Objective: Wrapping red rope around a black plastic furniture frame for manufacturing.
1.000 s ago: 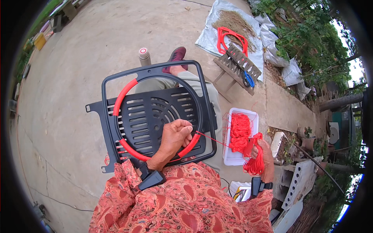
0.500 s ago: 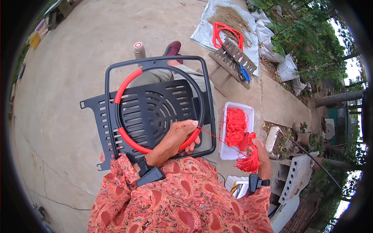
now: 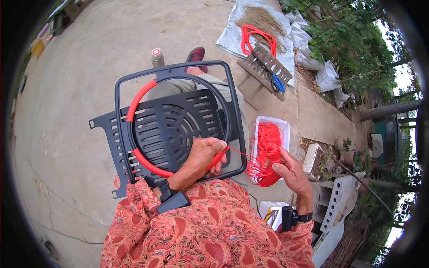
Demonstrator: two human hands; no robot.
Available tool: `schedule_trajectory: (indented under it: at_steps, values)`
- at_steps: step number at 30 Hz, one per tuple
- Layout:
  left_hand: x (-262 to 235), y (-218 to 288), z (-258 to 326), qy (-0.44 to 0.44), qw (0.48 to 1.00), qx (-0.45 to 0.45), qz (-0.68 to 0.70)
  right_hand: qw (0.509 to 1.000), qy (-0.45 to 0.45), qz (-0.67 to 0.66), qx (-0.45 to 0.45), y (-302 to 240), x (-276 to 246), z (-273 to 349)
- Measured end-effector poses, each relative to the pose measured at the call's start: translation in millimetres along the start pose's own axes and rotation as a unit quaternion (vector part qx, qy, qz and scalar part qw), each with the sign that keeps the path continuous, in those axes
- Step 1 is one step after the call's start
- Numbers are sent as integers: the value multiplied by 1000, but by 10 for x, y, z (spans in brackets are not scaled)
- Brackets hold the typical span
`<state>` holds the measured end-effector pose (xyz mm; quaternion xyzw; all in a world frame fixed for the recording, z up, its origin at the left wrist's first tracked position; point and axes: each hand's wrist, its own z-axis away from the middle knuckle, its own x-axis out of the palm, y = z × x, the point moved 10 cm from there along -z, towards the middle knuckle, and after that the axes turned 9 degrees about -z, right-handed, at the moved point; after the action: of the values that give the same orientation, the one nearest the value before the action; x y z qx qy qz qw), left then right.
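A black frame with rounded corners and an inner ring [image 3: 229, 107] lies over my lap. Glossy red cord wraps the ring along its left upper side and its lower arc [image 3: 151, 167]. My left hand [image 3: 203, 156] is closed around the ring's lower right, thumb and finger pinching where the wrapping ends. From there a strand runs slackly right to a loose bundle of red cord [image 3: 268, 170], which my right hand [image 3: 291, 172] holds by its right side. Beneath the frame, a black slotted plastic panel [image 3: 165, 118] rests on my legs.
A white plastic basket [image 3: 286, 130] with more red cord stands at my right. Beyond it are a small wooden stool [image 3: 267, 67], blue-handled scissors [image 3: 278, 83] and a red frame [image 3: 245, 41] on a pale sheet. A flask [image 3: 157, 58] stands beyond my knee.
My right hand has moved left with the cord bundle, toward the ring and over the basket's edge. The strand, taut before, now sags in loops. My left hand keeps its hold.
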<state>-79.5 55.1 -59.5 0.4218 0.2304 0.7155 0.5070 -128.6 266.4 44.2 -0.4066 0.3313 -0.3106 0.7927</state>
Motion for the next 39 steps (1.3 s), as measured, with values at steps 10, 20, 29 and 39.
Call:
schedule_trajectory:
  at_steps: [10, 20, 29, 39]
  values:
    - [-165, 267, 51, 84, 986, 125, -66, 905, 43, 350, -238, -837, 928, -249]
    - [-416, 206, -34, 194, 962, 183, -64, 885, 68, 410, -211, -656, 1350, -767]
    - [-452, 250, 49, 215, 948, 209, -111, 905, 89, 286, -301, -671, 1127, -515]
    - [-440, 153, 20, 223, 943, 213, -122, 922, 35, 197, -331, -750, 1251, -600]
